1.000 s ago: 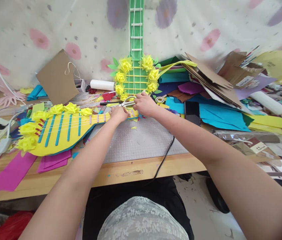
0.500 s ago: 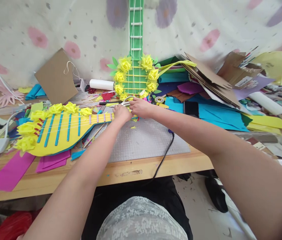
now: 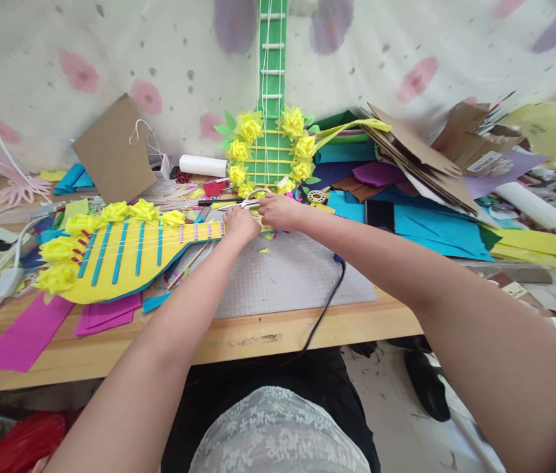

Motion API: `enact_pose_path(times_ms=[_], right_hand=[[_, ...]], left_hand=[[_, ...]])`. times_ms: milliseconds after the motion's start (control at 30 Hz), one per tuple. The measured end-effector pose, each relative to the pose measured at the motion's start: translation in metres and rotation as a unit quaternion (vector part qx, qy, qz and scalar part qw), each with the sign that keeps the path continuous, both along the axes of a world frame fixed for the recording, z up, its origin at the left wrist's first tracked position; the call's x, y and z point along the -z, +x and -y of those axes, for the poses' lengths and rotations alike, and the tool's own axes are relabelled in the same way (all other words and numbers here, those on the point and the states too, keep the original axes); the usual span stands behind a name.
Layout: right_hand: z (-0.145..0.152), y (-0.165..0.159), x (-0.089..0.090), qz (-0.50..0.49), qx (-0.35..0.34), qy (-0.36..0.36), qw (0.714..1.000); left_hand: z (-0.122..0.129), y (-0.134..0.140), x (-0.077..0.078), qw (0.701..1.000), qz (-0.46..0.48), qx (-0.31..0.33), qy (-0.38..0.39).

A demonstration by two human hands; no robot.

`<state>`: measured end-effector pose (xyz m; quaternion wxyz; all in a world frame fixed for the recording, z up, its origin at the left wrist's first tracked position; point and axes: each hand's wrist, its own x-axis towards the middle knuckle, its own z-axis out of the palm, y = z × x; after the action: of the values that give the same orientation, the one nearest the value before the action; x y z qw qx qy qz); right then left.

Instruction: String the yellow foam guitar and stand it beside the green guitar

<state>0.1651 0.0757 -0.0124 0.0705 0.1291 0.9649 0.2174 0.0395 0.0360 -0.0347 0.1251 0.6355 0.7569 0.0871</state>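
A yellow paper-craft stringed instrument with blue bars, white strings and yellow paper roses lies at the left of the table. Its neck runs right, beneath both hands. My left hand is closed round the neck near its end. Close beside it, my right hand has its fingers curled together at the neck's tip; what they pinch is hidden. Scissors lie just behind the hands. Upright against the back stands a green paper instrument with yellow roses and white strings.
A grey cutting mat lies under my forearms, crossed by a black cable. Cardboard leans at the back left. Blue felt sheets, a phone and a tape roll lie right; magenta strips lie front left.
The view has shifted slightly, so everything sits a little further right. Both hands stay at the end of the yellow instrument's neck, with little visible movement.
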Motion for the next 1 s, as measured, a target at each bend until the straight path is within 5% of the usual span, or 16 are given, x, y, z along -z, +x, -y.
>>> enact_pose_path(times_ms=[367, 700, 1000], right_hand=[[0.002, 0.001, -0.019, -0.078, 0.083, 0.012, 0.993], [0.01, -0.002, -0.031, -0.15, 0.139, -0.048, 0.978], [0.016, -0.001, -0.031, -0.275, 0.231, -0.034, 0.933]], left_hand=[[0.01, -0.011, -0.001, 0.995, 0.045, 0.042, 0.077], [-0.008, -0.01, -0.001, 0.989, 0.135, 0.04, 0.043], [-0.002, -0.015, -0.002, 0.989, 0.14, 0.011, 0.034]])
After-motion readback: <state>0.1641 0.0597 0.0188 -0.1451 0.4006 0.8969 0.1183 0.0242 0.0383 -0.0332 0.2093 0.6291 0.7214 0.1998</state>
